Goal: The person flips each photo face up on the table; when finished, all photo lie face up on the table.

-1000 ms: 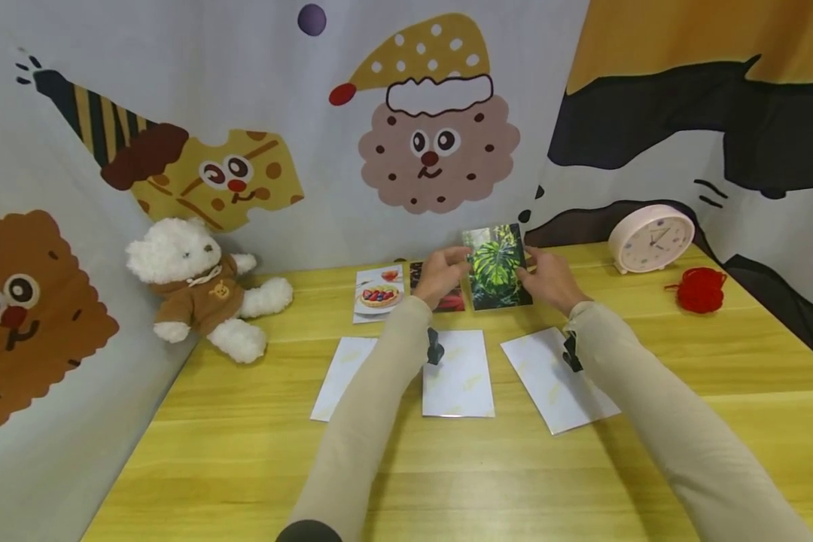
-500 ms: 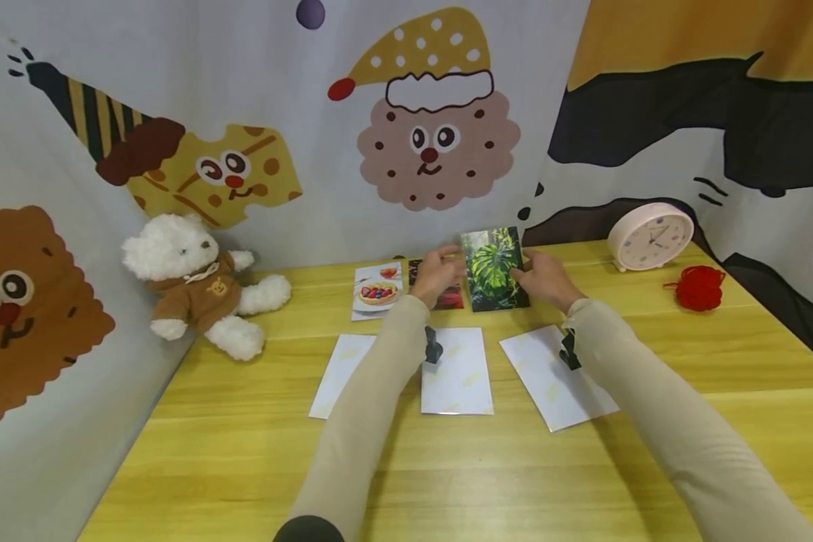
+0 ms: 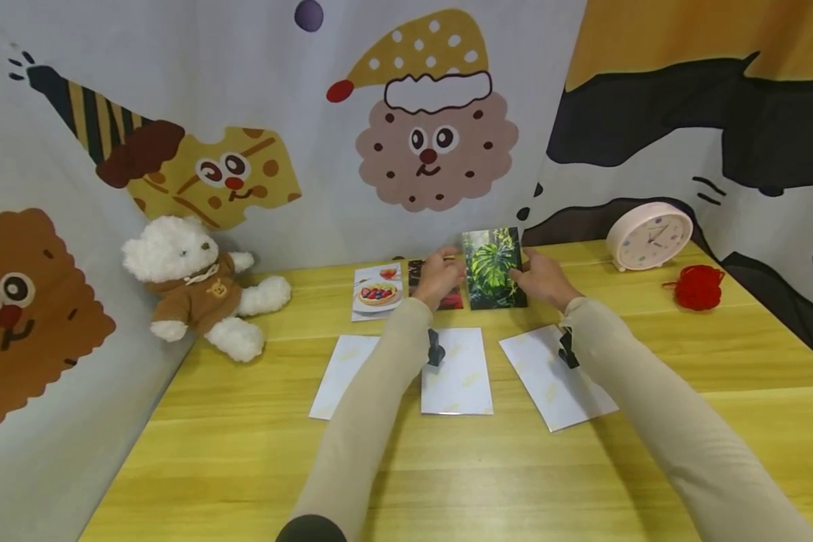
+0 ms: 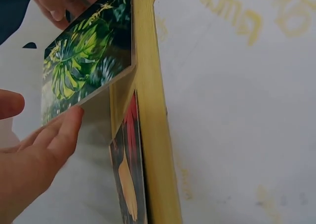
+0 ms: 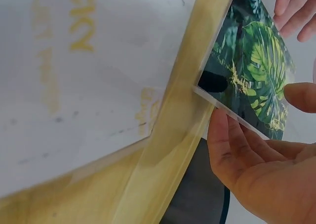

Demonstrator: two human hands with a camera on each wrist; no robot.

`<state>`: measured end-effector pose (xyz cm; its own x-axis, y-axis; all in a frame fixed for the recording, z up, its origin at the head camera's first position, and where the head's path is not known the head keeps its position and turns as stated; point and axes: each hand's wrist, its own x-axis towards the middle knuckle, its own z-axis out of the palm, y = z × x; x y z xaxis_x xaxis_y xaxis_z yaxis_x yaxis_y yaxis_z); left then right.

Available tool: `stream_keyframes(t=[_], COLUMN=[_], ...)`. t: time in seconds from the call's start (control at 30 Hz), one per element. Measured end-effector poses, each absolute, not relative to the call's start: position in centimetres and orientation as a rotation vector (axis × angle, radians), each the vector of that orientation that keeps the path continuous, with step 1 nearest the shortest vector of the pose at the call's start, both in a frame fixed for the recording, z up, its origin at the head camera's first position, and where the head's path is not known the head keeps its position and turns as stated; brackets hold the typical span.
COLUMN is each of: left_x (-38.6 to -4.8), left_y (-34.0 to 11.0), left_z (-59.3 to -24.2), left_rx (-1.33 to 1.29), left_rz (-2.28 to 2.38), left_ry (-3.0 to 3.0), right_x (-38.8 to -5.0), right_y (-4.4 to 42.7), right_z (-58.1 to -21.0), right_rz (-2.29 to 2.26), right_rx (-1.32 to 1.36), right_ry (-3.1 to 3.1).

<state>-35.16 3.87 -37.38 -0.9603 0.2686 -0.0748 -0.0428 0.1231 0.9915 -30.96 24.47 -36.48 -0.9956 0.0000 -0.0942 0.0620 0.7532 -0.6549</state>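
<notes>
The leaf card is glossy, a bright green split leaf against dark foliage. It sits between both hands' fingers: the right hand pinches 1 edge, thumb over the front; the left hand, fingers extended, is at the opposite edge. Only the left wrist view shows the tan shape on the dark card near those fingers.

The leaf picture looks shiny and smooth. The table looks like wood. The red yarn looks fuzzy.
</notes>
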Motion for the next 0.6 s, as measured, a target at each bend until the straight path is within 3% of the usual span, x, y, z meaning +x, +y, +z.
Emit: stream_keyframes(t=[0.27, 0.6], left_x=[-35.11, -35.42], left_y=[3.92, 4.17], left_z=[-37.35, -37.13], left_rx=[0.253, 0.087], left_rz=[1.846, 1.946], left_ry=[2.192, 2.091], right_x=[-31.33, -31.36], right_y=[24.81, 24.97], right_z=[-36.72, -36.91], right_rz=[-1.080, -1.066], right_rx=[0.069, 0.116], right_ry=[2.872, 2.885])
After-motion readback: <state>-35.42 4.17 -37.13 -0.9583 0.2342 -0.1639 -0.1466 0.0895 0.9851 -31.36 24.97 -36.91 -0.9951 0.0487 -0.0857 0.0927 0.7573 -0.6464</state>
